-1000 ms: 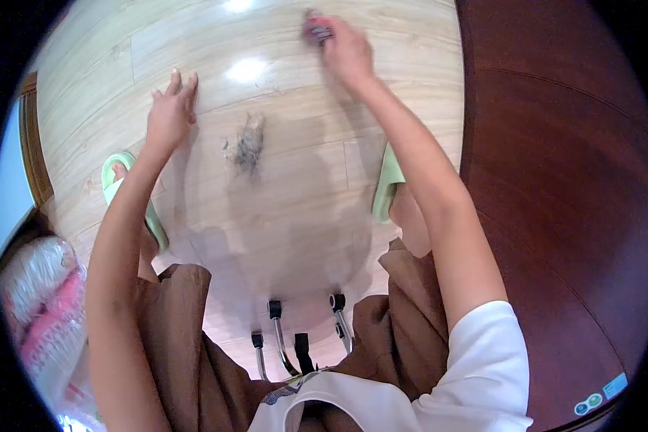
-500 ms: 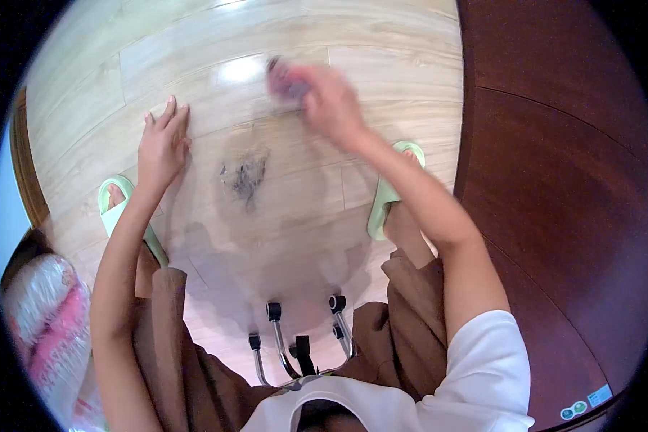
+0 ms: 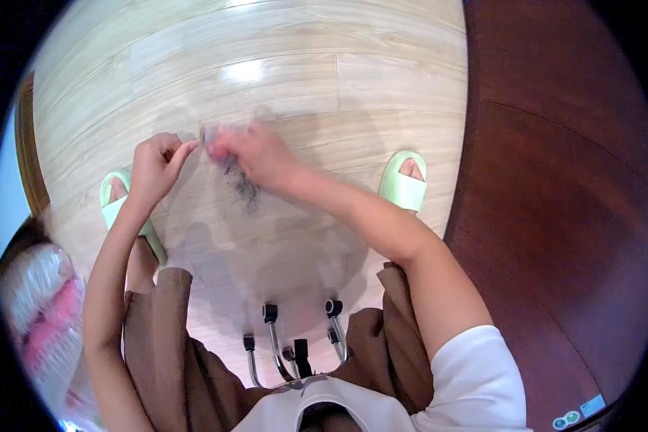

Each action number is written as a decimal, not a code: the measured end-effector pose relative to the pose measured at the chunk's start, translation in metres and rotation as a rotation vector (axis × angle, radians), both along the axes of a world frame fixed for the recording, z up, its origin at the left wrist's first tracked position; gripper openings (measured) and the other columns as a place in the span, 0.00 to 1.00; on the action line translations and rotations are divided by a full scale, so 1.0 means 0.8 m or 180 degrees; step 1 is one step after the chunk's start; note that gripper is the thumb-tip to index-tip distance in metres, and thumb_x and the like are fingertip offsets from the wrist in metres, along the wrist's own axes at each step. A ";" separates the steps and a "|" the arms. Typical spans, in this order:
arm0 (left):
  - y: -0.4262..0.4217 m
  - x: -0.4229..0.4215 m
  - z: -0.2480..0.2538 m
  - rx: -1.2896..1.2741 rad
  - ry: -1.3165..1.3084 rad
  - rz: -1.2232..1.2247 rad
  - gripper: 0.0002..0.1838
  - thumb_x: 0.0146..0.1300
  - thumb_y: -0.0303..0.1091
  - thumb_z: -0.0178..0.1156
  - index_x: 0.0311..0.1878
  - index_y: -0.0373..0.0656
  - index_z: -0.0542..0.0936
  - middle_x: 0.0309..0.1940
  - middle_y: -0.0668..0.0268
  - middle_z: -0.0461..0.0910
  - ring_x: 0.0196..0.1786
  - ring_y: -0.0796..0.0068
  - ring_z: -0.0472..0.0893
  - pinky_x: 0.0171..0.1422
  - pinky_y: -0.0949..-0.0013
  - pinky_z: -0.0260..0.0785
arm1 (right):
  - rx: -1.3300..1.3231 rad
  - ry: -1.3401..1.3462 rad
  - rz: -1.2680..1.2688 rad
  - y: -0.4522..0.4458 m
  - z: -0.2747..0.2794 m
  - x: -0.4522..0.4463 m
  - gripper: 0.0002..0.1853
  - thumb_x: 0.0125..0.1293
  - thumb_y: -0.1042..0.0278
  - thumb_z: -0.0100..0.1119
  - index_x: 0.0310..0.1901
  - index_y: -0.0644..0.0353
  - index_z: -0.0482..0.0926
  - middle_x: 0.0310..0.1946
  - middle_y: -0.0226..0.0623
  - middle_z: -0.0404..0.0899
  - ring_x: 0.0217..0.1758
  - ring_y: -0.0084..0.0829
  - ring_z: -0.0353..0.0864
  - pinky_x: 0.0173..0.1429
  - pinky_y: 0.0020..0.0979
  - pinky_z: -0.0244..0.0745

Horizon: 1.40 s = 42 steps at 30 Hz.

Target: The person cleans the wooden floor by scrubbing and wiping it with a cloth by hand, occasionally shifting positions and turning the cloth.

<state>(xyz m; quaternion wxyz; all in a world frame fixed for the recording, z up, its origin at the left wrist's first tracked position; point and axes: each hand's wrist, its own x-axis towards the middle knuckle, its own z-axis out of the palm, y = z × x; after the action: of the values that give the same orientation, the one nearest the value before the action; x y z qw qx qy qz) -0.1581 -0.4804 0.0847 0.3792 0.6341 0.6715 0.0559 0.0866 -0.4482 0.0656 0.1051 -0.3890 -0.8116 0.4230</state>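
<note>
My right hand [image 3: 263,155] is closed around a small pink-and-grey object [image 3: 214,142], too blurred by motion to name its kind. Its darker end points left. Close to that end, my left hand [image 3: 162,162] has thumb and fingertips pinched together; what they hold, if anything, is too small to make out. Dark, wispy debris [image 3: 246,191], like hair or lint, lies on the floor just below my right hand and is partly covered by it.
Pale wood-look flooring [image 3: 281,86] spreads beneath my hands. Green slippers [image 3: 403,187] are on my feet. At right stands a dark red-brown wooden surface [image 3: 547,180]. Chrome legs with casters [image 3: 270,313] show below me. A plastic-wrapped pink-and-white bundle [image 3: 47,309] lies at lower left.
My right hand has swept left and toward me with the pink-and-grey object. My left hand has lifted from its spread pose on the floor and its fingers have closed into a pinch.
</note>
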 end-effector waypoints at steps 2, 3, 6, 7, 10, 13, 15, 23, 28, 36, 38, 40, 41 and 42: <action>-0.020 -0.005 -0.007 0.0129 -0.0816 0.0103 0.07 0.65 0.17 0.58 0.45 0.35 0.80 0.34 0.59 0.79 0.35 0.68 0.80 0.42 0.69 0.75 | -0.0026 0.0371 0.0261 -0.022 -0.014 0.005 0.16 0.62 0.75 0.50 0.47 0.45 0.82 0.48 0.29 0.84 0.45 0.39 0.79 0.52 0.39 0.75; -0.030 -0.010 -0.008 0.0203 -0.1217 0.0153 0.09 0.64 0.16 0.57 0.47 0.35 0.80 0.36 0.59 0.79 0.37 0.69 0.81 0.44 0.69 0.75 | -0.0026 0.0493 0.0322 -0.021 -0.015 0.012 0.21 0.59 0.80 0.49 0.50 0.47 0.81 0.50 0.28 0.84 0.45 0.39 0.80 0.51 0.38 0.75; -0.048 -0.002 0.025 0.0268 -0.1206 -0.0154 0.16 0.64 0.13 0.52 0.52 0.35 0.79 0.42 0.58 0.79 0.45 0.69 0.80 0.51 0.68 0.75 | 0.0399 0.0598 -0.0018 0.031 0.003 0.029 0.17 0.62 0.75 0.50 0.48 0.44 0.82 0.47 0.29 0.85 0.43 0.42 0.81 0.55 0.36 0.73; -0.059 -0.009 0.026 -0.0056 -0.1288 -0.0110 0.17 0.64 0.12 0.52 0.53 0.35 0.79 0.43 0.59 0.79 0.47 0.68 0.80 0.53 0.68 0.74 | 0.0297 0.0736 -0.0031 0.071 0.003 0.027 0.20 0.60 0.77 0.49 0.50 0.44 0.83 0.45 0.33 0.86 0.42 0.44 0.82 0.55 0.37 0.74; -0.073 -0.031 0.020 -0.0623 -0.1473 0.0072 0.18 0.63 0.13 0.51 0.54 0.35 0.79 0.46 0.59 0.79 0.52 0.68 0.80 0.58 0.67 0.73 | 0.1076 0.0324 -0.0905 0.168 -0.014 0.023 0.19 0.61 0.77 0.48 0.47 0.47 0.84 0.41 0.37 0.86 0.45 0.43 0.82 0.54 0.41 0.75; -0.080 -0.053 0.023 -0.0678 -0.1546 0.0236 0.16 0.64 0.13 0.51 0.53 0.34 0.79 0.45 0.59 0.80 0.52 0.68 0.80 0.60 0.68 0.72 | 0.1515 0.0429 -0.1520 0.220 -0.011 -0.020 0.17 0.61 0.80 0.46 0.46 0.57 0.81 0.39 0.40 0.84 0.48 0.41 0.82 0.55 0.41 0.75; -0.084 -0.068 0.017 -0.0608 -0.1608 0.0266 0.15 0.65 0.13 0.51 0.52 0.33 0.79 0.44 0.60 0.80 0.52 0.68 0.80 0.61 0.68 0.72 | 0.1093 0.0268 -0.1136 0.191 -0.017 -0.058 0.17 0.62 0.80 0.45 0.47 0.56 0.82 0.39 0.40 0.85 0.47 0.41 0.83 0.55 0.41 0.75; -0.104 -0.101 0.013 -0.0345 -0.1789 0.0906 0.14 0.67 0.14 0.48 0.51 0.34 0.79 0.45 0.62 0.81 0.51 0.70 0.81 0.62 0.67 0.71 | 0.0466 0.0248 0.1238 -0.027 -0.042 -0.083 0.16 0.61 0.69 0.58 0.50 0.39 0.80 0.44 0.21 0.85 0.43 0.40 0.77 0.51 0.38 0.75; -0.119 -0.084 -0.001 0.0285 -0.1116 0.0334 0.20 0.61 0.12 0.49 0.55 0.36 0.78 0.50 0.55 0.80 0.55 0.62 0.80 0.63 0.66 0.70 | -0.0018 0.0073 0.2280 -0.043 -0.007 -0.037 0.20 0.59 0.78 0.55 0.50 0.43 0.82 0.46 0.20 0.86 0.41 0.26 0.82 0.49 0.35 0.71; -0.119 -0.028 -0.017 0.0447 0.1229 -0.1061 0.41 0.54 0.15 0.58 0.74 0.36 0.59 0.74 0.36 0.52 0.75 0.35 0.58 0.71 0.45 0.67 | 0.1352 0.0158 -0.0423 0.179 0.050 0.016 0.18 0.61 0.81 0.46 0.47 0.53 0.83 0.41 0.37 0.86 0.45 0.40 0.84 0.57 0.40 0.73; -0.122 -0.008 -0.031 0.0558 0.1557 -0.1210 0.40 0.56 0.17 0.57 0.74 0.33 0.57 0.73 0.30 0.49 0.74 0.28 0.57 0.66 0.41 0.70 | 0.1439 0.0212 -0.1004 0.187 0.034 0.043 0.16 0.65 0.79 0.45 0.47 0.55 0.82 0.41 0.40 0.85 0.46 0.42 0.83 0.55 0.41 0.74; -0.128 -0.020 -0.043 0.0652 0.1687 -0.1238 0.39 0.57 0.18 0.57 0.74 0.30 0.55 0.72 0.26 0.47 0.73 0.23 0.56 0.64 0.40 0.73 | 0.1102 0.0495 -0.0547 0.142 0.031 0.011 0.16 0.65 0.79 0.46 0.48 0.55 0.82 0.42 0.41 0.85 0.46 0.42 0.83 0.54 0.39 0.75; -0.128 -0.023 -0.043 0.0693 0.1757 -0.1256 0.39 0.58 0.19 0.56 0.73 0.28 0.55 0.72 0.25 0.47 0.72 0.21 0.56 0.63 0.40 0.73 | 0.1055 0.0101 -0.0443 0.123 0.063 0.004 0.28 0.54 0.88 0.42 0.52 0.53 0.82 0.47 0.39 0.86 0.52 0.38 0.85 0.58 0.35 0.78; -0.124 -0.024 -0.045 0.0752 0.1827 -0.1273 0.38 0.59 0.20 0.56 0.73 0.26 0.54 0.71 0.24 0.46 0.72 0.20 0.56 0.63 0.41 0.74 | 0.1137 0.0067 -0.0174 0.122 0.009 0.014 0.27 0.55 0.87 0.43 0.50 0.52 0.83 0.47 0.37 0.86 0.51 0.39 0.85 0.58 0.34 0.78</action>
<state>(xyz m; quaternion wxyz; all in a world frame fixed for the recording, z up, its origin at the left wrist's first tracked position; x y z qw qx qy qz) -0.1770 -0.5795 0.0486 0.1031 0.7821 0.6022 -0.1223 0.0980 -0.3509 0.0730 0.1925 -0.3816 -0.8618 0.2731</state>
